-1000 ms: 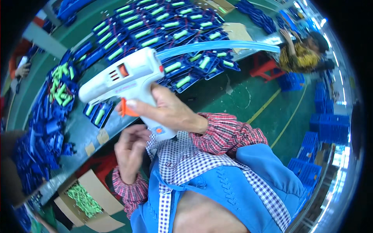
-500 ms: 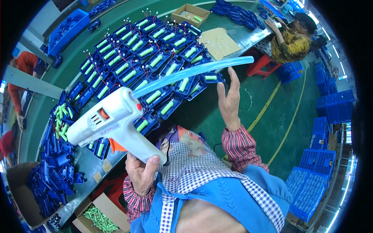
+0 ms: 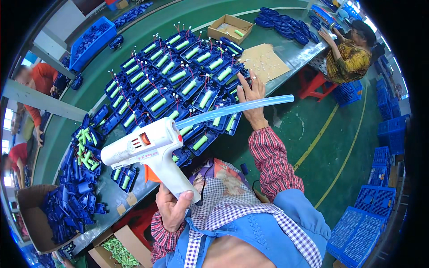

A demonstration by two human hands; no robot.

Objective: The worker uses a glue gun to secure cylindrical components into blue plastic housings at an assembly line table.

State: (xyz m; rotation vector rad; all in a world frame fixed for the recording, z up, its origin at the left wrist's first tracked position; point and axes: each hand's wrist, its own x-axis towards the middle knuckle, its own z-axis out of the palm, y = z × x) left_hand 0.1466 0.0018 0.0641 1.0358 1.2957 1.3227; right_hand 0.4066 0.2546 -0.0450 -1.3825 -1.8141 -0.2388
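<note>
My left hand (image 3: 173, 209) grips the lower end of the handle of a white hot glue gun (image 3: 145, 149) with an orange trigger. A long translucent blue glue stick (image 3: 237, 107) sticks out of its back end and passes in front of my right wrist. My right hand (image 3: 252, 100) is at the right edge of the rows, its fingers apart beside the blue plastic housings (image 3: 190, 87). I see nothing held in it; whether its fingertips touch a housing cannot be made out. Most housings hold a green cylindrical battery (image 3: 158, 104) with thin red wires and white connectors.
Loose green batteries (image 3: 85, 152) and piled empty blue housings (image 3: 73, 196) lie on the table's left end. Beyond the rows are a cardboard sheet (image 3: 264, 62), a small carton (image 3: 230, 27) and blue round parts (image 3: 283, 24). A co-worker (image 3: 351, 56) sits at the far right.
My right hand has moved up and left to the housings at the table edge. The glue gun has shifted right and down in view, still in my left hand.
</note>
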